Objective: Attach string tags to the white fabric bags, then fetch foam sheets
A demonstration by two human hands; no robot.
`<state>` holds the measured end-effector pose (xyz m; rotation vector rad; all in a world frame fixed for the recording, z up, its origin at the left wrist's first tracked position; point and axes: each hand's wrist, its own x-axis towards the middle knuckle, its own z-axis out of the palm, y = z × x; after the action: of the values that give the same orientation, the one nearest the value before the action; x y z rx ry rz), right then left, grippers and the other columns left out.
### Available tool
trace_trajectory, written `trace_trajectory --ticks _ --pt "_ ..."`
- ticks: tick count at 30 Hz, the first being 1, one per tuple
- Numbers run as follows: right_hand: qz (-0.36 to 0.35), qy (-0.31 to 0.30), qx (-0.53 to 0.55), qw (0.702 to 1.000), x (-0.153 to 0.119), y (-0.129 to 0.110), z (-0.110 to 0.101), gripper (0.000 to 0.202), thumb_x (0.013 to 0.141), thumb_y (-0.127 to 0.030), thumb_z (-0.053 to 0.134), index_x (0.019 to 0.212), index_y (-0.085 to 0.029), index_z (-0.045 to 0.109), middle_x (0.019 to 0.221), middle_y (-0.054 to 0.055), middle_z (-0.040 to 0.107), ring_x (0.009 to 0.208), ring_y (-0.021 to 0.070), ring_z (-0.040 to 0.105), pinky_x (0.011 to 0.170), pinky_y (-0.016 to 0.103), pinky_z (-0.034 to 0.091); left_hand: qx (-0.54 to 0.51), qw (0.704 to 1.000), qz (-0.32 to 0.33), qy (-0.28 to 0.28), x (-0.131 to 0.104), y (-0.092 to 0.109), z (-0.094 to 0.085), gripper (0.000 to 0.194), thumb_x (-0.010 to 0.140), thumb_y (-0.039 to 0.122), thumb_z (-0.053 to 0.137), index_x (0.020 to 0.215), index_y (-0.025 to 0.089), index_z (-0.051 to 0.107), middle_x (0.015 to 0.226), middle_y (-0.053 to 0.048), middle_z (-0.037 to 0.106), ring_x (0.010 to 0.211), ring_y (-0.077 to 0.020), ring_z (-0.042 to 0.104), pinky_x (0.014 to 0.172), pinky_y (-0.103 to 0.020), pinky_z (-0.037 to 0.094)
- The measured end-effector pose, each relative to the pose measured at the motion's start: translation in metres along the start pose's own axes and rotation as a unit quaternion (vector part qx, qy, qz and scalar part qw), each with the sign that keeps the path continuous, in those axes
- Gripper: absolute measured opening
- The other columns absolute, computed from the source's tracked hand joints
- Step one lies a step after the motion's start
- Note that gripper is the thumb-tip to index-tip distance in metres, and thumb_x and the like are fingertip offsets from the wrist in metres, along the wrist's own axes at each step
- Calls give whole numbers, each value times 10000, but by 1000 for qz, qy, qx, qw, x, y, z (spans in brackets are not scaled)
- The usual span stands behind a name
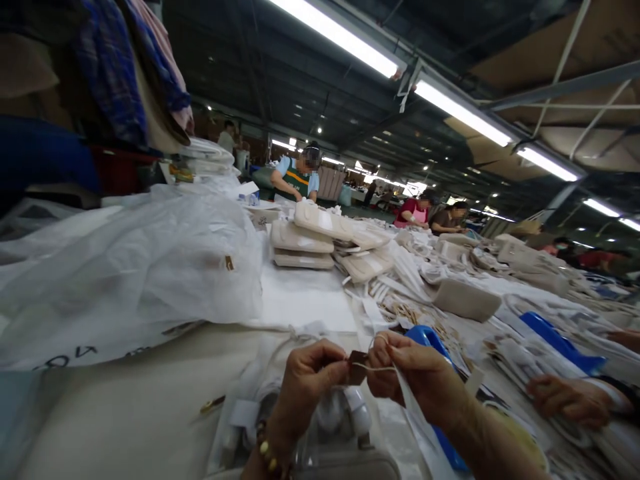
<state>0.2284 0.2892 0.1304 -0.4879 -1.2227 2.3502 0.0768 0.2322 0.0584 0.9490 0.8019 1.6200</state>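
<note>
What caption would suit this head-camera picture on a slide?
Both hands, left and right, pinch a small brown tag on a string above a cluttered table.

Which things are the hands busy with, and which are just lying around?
In use:
left hand
right hand
small brown tag
thin string

Lying about:
big plastic bag
stacked cream pouches
blue tray

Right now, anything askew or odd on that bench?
Nothing damaged or spilled. The stack of beige padded cases leans, its top case slid rightward. Pale straps and cords lie in a loose tangle. Left hand and right hand pinch a small brown tag on thin string.
</note>
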Motion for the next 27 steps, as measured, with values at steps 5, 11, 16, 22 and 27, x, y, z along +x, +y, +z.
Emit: trace_trajectory --ticks 5,11,16,22,27 --pt "26 29 -53 998 -11 10 -5 188 664 -241 723 695 -99 603 566 13 561 506 86 512 496 188 358 -84 996 -1 32 2 2 -6 164 633 274 729 667 140 641 605 2 609 543 -95 509 545 -217 397" --pt "4 137 -118 984 -18 23 -4 538 595 -196 788 1082 -198 559 570 -53 571 479 62 477 472 170 316 -102 994 7 46 1 4 -7 119 634 233 717 656 149 636 606 13 599 571 -98 498 568 -224 390" --pt "-2 138 -145 980 -13 36 1 458 568 -207 797 1002 -166 657 693 18 680 622 98 574 620 214 389 -62 997 4 34 1 6 -3 110 611 215 727 609 148 639 558 26 558 552 -89 469 546 -212 369" --pt "11 184 -210 960 -19 31 0 288 583 -266 770 844 -164 704 770 40 702 630 110 577 603 219 398 -32 998 42 32 0 6 -10 94 645 188 709 607 156 629 681 18 592 673 -97 511 634 -201 389" --pt "-90 241 -523 813 -35 14 5 157 679 -280 649 808 -202 688 699 29 679 572 151 566 537 259 395 -72 997 19 -23 -2 9 -8 93 743 230 646 696 158 609 721 -10 659 683 -112 566 671 -222 410"
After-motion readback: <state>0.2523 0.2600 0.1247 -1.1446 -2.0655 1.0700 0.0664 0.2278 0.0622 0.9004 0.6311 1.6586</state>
